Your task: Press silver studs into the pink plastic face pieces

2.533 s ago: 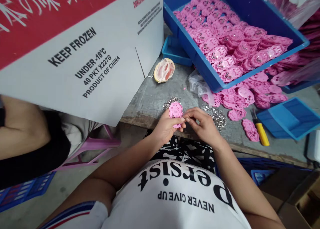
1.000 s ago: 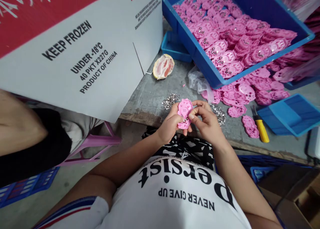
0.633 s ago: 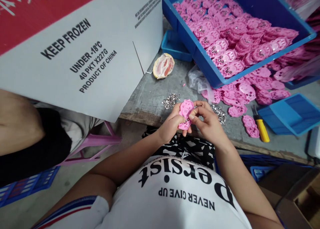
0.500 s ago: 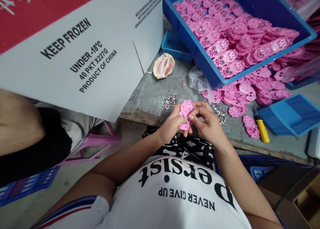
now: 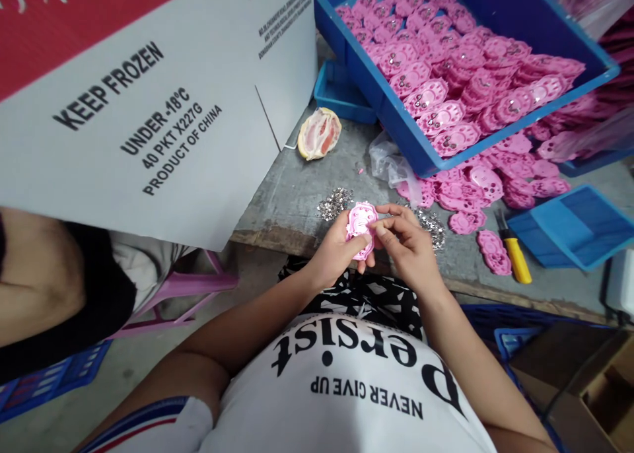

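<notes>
A pink plastic piece (image 5: 361, 220) with a scalloped outline is gripped in my left hand (image 5: 333, 251), its thumb lying across the lower part. My right hand (image 5: 407, 243) is closed in a pinch at the piece's right edge; whatever sits between thumb and forefinger is too small to make out. Behind my left hand lies a heap of small shiny metal parts (image 5: 335, 203). A second heap of metal parts (image 5: 432, 227) is partly covered by my right hand.
A blue bin (image 5: 436, 164) holds many similar pink pieces, with more pink pieces (image 5: 468, 192) piled below it. Rightward are a yellow-handled screwdriver (image 5: 518, 260) and a blue tray (image 5: 569, 225). A cut citrus fruit (image 5: 319, 134) lies near a large carton (image 5: 198, 195). Another person's limb (image 5: 42, 275) shows left.
The pink piece has tilted and turned slightly in my left hand. My right fingers have moved off its face to its right edge. The whole view has shifted a little.
</notes>
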Demonstrator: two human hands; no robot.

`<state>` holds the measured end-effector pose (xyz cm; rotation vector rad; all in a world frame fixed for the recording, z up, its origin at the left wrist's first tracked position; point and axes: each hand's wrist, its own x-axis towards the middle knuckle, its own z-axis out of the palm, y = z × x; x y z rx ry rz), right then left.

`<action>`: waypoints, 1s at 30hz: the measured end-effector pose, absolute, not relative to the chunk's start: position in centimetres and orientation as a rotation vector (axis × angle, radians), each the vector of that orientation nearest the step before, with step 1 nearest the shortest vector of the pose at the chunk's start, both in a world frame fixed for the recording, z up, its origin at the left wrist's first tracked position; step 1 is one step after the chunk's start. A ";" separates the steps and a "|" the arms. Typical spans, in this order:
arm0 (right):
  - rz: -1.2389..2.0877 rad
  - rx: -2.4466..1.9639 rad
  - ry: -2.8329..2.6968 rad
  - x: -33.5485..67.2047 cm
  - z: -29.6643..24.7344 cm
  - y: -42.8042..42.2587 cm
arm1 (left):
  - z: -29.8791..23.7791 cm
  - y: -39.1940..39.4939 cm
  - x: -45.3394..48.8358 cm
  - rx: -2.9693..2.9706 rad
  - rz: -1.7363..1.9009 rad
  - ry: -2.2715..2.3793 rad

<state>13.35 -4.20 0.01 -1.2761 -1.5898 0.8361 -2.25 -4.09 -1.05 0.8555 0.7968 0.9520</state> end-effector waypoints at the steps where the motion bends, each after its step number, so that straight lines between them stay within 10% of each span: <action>1: 0.812 -1.286 -1.559 13.6 0.0 -4.2 | -1.1 -4.0 -2.4 0.875 0.953 0.812; 17: 0.334 -1.516 -1.395 22.2 -5.3 -8.8 | 7.2 10.1 -0.9 1.081 0.970 0.707; 30: 0.127 -1.492 -1.464 21.8 -7.8 -8.7 | 14.7 29.3 17.4 1.521 0.958 1.039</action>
